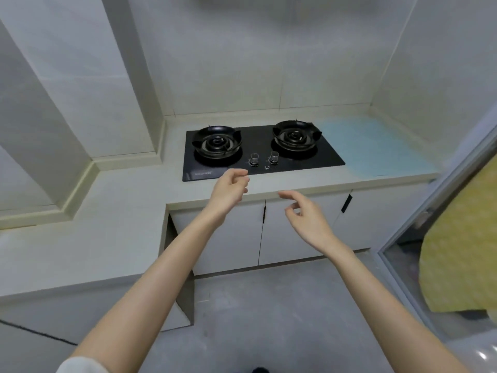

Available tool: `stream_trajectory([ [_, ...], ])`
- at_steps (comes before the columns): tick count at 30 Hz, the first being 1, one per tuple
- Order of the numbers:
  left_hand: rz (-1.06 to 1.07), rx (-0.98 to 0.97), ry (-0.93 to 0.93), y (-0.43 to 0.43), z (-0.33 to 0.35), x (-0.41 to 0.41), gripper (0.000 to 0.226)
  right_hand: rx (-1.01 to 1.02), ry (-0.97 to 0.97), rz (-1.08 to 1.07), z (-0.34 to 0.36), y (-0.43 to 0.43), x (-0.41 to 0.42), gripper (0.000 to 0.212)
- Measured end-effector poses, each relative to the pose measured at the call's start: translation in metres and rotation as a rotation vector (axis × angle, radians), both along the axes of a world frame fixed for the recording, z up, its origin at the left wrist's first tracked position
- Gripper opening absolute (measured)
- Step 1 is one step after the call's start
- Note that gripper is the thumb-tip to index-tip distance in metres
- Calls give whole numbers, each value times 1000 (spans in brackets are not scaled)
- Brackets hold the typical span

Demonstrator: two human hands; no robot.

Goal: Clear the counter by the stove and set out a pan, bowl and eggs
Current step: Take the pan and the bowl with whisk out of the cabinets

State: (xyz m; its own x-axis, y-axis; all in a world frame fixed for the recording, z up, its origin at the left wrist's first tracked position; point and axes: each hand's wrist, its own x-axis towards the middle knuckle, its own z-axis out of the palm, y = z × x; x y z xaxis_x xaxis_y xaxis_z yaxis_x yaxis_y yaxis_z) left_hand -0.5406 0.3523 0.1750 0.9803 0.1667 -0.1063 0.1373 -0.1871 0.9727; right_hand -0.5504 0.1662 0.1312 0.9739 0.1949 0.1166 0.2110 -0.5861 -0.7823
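the head view looks down on an l-shaped pale countertop (129,211) set against tiled walls. a black glass two-burner gas hob (258,152) is recessed into the counter; its left burner (217,142) and right burner (296,135) both carry bare pan supports, and two control knobs (264,158) sit at the front centre of the glass. just right of the hob a light blue mat (376,149) lies flat on the counter, reaching the front edge. no pan, bowl or eggs appear anywhere in view, so their location cannot be told. the left hand (228,191) is raised over the counter's front edge just in front of the hob, fingers loosely curled with thumb and forefinger close together, holding nothing. the right hand (306,216) hangs in front of the white cabinet doors (295,232) below the counter, fingers parted and slightly bent, also empty and touching nothing. both forearms are bare; a white sleeve (78,366) edge shows at the lower left. black strip handles mark the cabinet door edges. the floor (255,305) is grey. at the right edge a glass-panelled door frame (430,211) stands, with a yellow patterned cloth (462,251) beside it.
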Motion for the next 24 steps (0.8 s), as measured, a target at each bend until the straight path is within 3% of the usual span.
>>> stream_trajectory([
  [16, -275, -7, -20, -124, -7, 196, 27, -38, -1, -270, 1, -130, 144, 44],
  [24, -271, 10, 32, -194, -46, 265, 29, -66, 54, -245, -28, -207, 213, 41],
])
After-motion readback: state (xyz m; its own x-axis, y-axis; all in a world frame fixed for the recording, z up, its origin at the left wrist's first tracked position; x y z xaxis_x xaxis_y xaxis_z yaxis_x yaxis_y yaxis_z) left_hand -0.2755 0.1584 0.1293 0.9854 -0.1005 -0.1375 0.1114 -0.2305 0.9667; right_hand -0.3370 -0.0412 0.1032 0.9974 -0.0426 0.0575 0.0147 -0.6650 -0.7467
